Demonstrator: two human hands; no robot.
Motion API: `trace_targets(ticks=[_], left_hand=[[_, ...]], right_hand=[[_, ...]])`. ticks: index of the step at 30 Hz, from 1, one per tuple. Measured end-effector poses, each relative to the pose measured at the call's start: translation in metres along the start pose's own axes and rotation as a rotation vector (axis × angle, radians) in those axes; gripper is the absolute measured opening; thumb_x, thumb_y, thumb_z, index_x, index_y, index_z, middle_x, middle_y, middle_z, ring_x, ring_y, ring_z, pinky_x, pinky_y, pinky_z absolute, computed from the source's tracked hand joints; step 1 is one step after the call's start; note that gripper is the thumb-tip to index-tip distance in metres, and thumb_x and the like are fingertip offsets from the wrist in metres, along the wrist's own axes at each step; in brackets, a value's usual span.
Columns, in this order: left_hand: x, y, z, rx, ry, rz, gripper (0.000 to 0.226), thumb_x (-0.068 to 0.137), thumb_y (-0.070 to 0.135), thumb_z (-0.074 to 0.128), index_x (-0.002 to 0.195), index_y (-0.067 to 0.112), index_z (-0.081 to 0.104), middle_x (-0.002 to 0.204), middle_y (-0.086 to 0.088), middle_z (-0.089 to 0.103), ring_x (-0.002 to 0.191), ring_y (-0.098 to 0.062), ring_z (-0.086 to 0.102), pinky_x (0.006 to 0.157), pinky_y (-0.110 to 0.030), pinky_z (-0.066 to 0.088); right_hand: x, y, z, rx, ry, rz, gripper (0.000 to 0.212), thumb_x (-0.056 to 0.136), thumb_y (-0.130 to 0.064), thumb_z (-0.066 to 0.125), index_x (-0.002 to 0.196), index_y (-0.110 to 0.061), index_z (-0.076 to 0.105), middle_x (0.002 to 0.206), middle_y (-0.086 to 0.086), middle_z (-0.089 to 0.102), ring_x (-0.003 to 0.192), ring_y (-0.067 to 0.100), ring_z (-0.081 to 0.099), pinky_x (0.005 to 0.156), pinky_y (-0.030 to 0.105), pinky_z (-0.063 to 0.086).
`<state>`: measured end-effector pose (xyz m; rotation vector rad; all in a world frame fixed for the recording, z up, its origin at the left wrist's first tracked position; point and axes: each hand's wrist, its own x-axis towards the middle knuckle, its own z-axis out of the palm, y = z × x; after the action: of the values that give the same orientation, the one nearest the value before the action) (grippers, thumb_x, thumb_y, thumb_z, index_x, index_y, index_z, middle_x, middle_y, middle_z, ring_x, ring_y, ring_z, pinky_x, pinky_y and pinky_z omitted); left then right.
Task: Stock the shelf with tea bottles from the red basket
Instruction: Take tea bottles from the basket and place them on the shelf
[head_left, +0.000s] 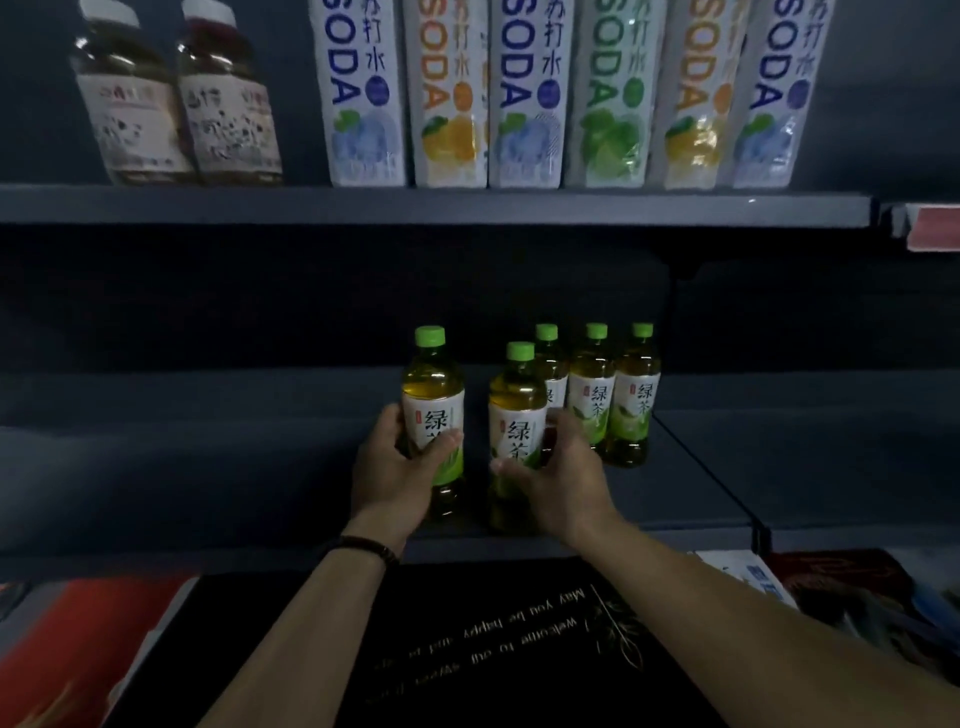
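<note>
While my left hand (392, 467) grips the left tea bottle (434, 395) and my right hand (563, 480) the right tea bottle (517, 410) mid-label, I judge both heavy, stiff, slick.

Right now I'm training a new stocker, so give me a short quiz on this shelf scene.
1. True or false: the left hand grips a green-capped tea bottle.
2. How many green-capped bottles are in view? A three, B five, C seven.
3. Fill in: the tall white bottles on the upper shelf read ____.
Key: 1 true; 2 B; 3 SODA.
</note>
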<state>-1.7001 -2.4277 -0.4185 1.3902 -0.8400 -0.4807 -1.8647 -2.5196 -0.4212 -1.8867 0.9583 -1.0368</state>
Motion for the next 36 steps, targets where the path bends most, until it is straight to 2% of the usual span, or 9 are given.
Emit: trace_targets(ticks=[3, 5, 8, 11, 16, 19, 23, 30, 36], left_hand=[[0.012, -0.028, -0.001, 0.039, 0.019, 0.055, 0.036, 0.09, 0.026, 0.083, 0.122, 0.033, 0.067, 0.115, 0.014, 0.076, 0.107, -0.008, 0.073, 0.094, -0.043, 0.062], [0.02, -0.039, -0.004, 0.05, 0.013, 0.067, 0.038, 0.089, 0.026, 0.084, 0.122, 0.033, 0.067, 0.115, 0.014, 0.077, 0.107, -0.007, 0.074, 0.093, -0.043, 0.062], [0.03, -0.046, -0.005, 0.072, -0.007, 0.052, 0.047, 0.085, 0.022, 0.088, 0.122, 0.041, 0.065, 0.116, 0.016, 0.077, 0.109, -0.008, 0.074, 0.094, -0.043, 0.062], [0.036, -0.054, -0.001, 0.149, 0.004, 0.052, 0.058, 0.078, 0.016, 0.092, 0.119, 0.047, 0.062, 0.115, 0.018, 0.076, 0.109, -0.008, 0.073, 0.094, -0.042, 0.061], [0.041, -0.061, 0.011, 0.168, 0.105, 0.046, 0.063, 0.077, 0.014, 0.094, 0.131, 0.026, 0.063, 0.108, 0.018, 0.069, 0.103, -0.01, 0.069, 0.086, -0.027, 0.054], [0.046, -0.062, 0.016, 0.159, 0.146, 0.047, 0.062, 0.076, 0.015, 0.095, 0.128, 0.023, 0.063, 0.107, 0.014, 0.069, 0.102, -0.011, 0.069, 0.082, -0.023, 0.05], [0.057, -0.064, 0.025, 0.185, 0.171, 0.009, 0.063, 0.077, 0.023, 0.094, 0.133, 0.023, 0.065, 0.118, 0.006, 0.078, 0.107, -0.015, 0.073, 0.089, -0.032, 0.058], [0.064, -0.065, 0.041, 0.194, 0.208, 0.0, 0.065, 0.078, 0.028, 0.093, 0.136, 0.025, 0.063, 0.117, 0.002, 0.079, 0.107, -0.02, 0.075, 0.09, -0.039, 0.061], [0.066, -0.066, 0.04, 0.19, 0.197, -0.008, 0.064, 0.08, 0.026, 0.092, 0.137, 0.025, 0.062, 0.114, 0.003, 0.078, 0.101, -0.017, 0.071, 0.085, -0.032, 0.054]], right_hand=[[0.01, 0.019, 0.017, -0.026, 0.031, -0.013, 0.059, 0.079, -0.023, 0.091, 0.124, -0.026, 0.053, 0.11, -0.013, 0.07, 0.098, -0.004, 0.064, 0.074, 0.006, 0.049], [0.016, 0.026, 0.03, -0.042, 0.06, -0.032, 0.061, 0.077, -0.021, 0.092, 0.126, -0.027, 0.057, 0.116, -0.012, 0.07, 0.105, -0.004, 0.064, 0.08, 0.007, 0.052], [0.024, 0.034, 0.048, -0.133, 0.146, -0.056, 0.062, 0.074, -0.021, 0.092, 0.127, -0.029, 0.061, 0.123, -0.008, 0.069, 0.116, 0.009, 0.064, 0.098, 0.029, 0.056], [0.028, 0.035, 0.058, -0.189, 0.183, -0.015, 0.056, 0.077, -0.024, 0.09, 0.126, -0.025, 0.063, 0.122, -0.006, 0.069, 0.116, 0.012, 0.064, 0.101, 0.035, 0.056], [0.033, 0.035, 0.071, -0.254, 0.242, 0.0, 0.05, 0.082, -0.032, 0.083, 0.126, -0.024, 0.061, 0.123, -0.002, 0.068, 0.117, 0.018, 0.064, 0.099, 0.043, 0.057], [0.037, 0.034, 0.076, -0.289, 0.286, 0.026, 0.048, 0.084, -0.035, 0.081, 0.125, -0.021, 0.061, 0.124, 0.002, 0.068, 0.118, 0.022, 0.064, 0.097, 0.043, 0.057], [0.044, 0.033, 0.077, -0.318, 0.301, 0.096, 0.047, 0.089, -0.031, 0.079, 0.13, -0.019, 0.059, 0.131, 0.007, 0.061, 0.121, 0.026, 0.06, 0.098, 0.038, 0.053], [0.051, 0.032, 0.076, -0.339, 0.34, 0.138, 0.048, 0.089, -0.036, 0.078, 0.128, -0.019, 0.056, 0.128, 0.006, 0.061, 0.119, 0.027, 0.06, 0.093, 0.041, 0.055], [0.049, 0.033, 0.075, -0.36, 0.351, 0.15, 0.044, 0.089, -0.036, 0.079, 0.118, -0.017, 0.052, 0.123, 0.007, 0.064, 0.114, 0.029, 0.063, 0.086, 0.042, 0.056]])
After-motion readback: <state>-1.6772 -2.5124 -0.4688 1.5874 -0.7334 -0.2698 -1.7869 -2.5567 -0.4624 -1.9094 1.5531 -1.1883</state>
